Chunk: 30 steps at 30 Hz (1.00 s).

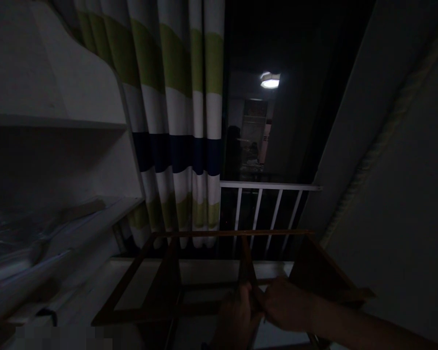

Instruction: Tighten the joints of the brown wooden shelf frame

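Note:
A dark brown wooden frame with several bars and upright panels stands low in front of me. At its near side, where the middle divider meets the front bar, my left hand is closed around the wood, thumb uppermost. Just right of it, almost touching, my right hand is closed in a fist against the same joint, its forearm coming in from the lower right. A thin tip seems to show beneath the right fingers, but darkness hides what they hold.
White shelving with loose items rises on the left. Behind hangs a striped curtain beside a dark window with a white railing. A lit lamp shows in the glass. A grey wall stands right.

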Each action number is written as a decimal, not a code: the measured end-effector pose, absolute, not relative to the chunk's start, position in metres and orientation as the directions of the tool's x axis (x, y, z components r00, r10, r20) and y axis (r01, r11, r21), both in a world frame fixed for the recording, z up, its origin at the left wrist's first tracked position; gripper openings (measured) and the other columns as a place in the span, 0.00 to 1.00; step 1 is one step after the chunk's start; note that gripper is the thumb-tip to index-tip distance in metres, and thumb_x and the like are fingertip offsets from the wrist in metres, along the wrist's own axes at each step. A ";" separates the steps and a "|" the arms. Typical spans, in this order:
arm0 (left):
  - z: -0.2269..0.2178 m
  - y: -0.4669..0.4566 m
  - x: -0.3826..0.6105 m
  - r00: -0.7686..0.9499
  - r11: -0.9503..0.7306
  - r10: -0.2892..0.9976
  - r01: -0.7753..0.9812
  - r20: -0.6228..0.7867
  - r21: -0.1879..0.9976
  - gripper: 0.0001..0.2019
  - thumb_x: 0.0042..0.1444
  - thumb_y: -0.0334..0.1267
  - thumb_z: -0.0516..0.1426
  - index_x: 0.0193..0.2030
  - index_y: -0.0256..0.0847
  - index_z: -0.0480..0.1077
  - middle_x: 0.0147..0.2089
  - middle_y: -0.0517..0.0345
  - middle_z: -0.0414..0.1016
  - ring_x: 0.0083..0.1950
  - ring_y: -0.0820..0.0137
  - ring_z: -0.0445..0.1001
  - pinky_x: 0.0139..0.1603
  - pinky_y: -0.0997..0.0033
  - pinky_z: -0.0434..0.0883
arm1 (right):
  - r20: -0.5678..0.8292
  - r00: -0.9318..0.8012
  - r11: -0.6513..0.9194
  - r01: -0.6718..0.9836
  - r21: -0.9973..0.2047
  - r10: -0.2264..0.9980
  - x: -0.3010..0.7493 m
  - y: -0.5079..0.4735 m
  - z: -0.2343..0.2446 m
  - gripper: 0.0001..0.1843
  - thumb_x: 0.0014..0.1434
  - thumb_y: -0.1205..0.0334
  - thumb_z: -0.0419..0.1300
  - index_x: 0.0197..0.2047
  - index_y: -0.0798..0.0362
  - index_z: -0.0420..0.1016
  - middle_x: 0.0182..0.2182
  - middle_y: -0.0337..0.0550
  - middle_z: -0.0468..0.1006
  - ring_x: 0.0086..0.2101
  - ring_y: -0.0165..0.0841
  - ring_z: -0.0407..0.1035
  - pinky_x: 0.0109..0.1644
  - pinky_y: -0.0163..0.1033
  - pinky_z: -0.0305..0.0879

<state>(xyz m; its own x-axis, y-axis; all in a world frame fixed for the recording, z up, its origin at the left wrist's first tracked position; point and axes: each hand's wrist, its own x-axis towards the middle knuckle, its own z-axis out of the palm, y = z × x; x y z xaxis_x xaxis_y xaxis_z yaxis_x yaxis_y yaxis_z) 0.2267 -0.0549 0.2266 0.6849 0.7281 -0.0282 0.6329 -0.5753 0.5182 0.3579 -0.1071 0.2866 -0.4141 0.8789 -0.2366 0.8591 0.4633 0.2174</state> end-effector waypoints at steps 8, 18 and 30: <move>0.223 -0.053 0.227 0.682 -0.599 0.731 0.647 -0.008 0.472 0.17 0.48 0.32 0.51 0.46 0.38 0.60 0.43 0.53 0.71 0.43 0.64 0.68 0.43 0.68 0.63 | -0.165 -0.263 0.300 0.914 0.273 0.951 0.360 -0.105 0.246 0.10 0.50 0.66 0.51 0.36 0.59 0.68 0.24 0.51 0.73 0.24 0.40 0.68 0.27 0.41 0.61; 0.220 -0.055 0.226 0.651 -0.552 0.759 0.649 -0.008 0.523 0.18 0.48 0.37 0.55 0.47 0.38 0.61 0.44 0.52 0.71 0.45 0.63 0.67 0.45 0.68 0.62 | -0.226 -0.328 0.380 0.889 0.254 0.917 0.367 -0.106 0.259 0.15 0.48 0.72 0.49 0.40 0.59 0.68 0.25 0.45 0.74 0.23 0.37 0.69 0.20 0.37 0.52; 0.222 -0.056 0.227 0.655 -0.575 0.756 0.644 0.026 0.505 0.14 0.49 0.35 0.53 0.45 0.40 0.62 0.43 0.53 0.71 0.44 0.64 0.69 0.44 0.67 0.64 | -0.128 -0.261 0.279 0.948 0.156 0.957 0.367 -0.110 0.266 0.14 0.54 0.63 0.50 0.44 0.58 0.65 0.26 0.46 0.75 0.25 0.39 0.70 0.25 0.37 0.59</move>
